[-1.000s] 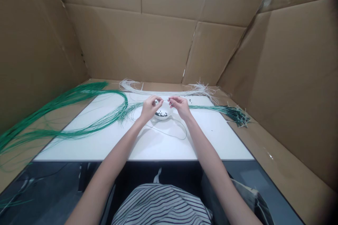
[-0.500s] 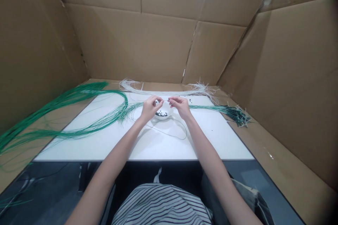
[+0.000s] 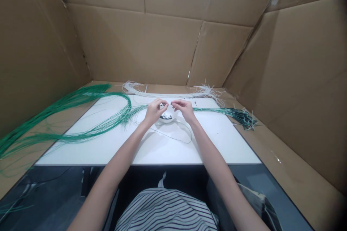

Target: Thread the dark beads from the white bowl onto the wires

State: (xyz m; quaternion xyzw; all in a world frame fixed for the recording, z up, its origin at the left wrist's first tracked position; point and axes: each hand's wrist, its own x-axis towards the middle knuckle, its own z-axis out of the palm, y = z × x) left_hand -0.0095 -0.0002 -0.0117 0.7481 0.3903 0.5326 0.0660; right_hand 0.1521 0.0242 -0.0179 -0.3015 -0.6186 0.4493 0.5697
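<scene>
you are pinching with both hands just above the white bowl point(image 3: 168, 111), beyond the middle of the desk point(image 3: 173, 155) toward its far edge. your left hand point(image 3: 156, 109) is squeezing what is looking like a thin strand point(image 3: 169, 104) between thumb and forefinger; your right hand point(image 3: 184, 109) is seemingly gripping a dark bead point(image 3: 171, 103), though both things are showing too small for certainty. the two sets of fingertips are facing each other, barely apart.

if your right pinch is slackening, the bead could be dropping; the bowl, holding dark beads point(image 3: 166, 117), is sitting below, but a bounce could be sending it across the desk, where loose beads point(image 3: 195, 103) are lying near the far edge. pressing too hard could be bending the strand's tip. a loose loop point(image 3: 187, 142) is lying in front of the bowl, so a sinking wrist could be snagging it.

the green bundle point(image 3: 78, 95) is crossing the left edge, the darker bundle point(image 3: 242, 118) is spilling over the right edge, and white strands point(image 3: 211, 92) are lining the far edge, so wide sweeps are risking tangles. more room is opening toward the near edge and near right corner.
</scene>
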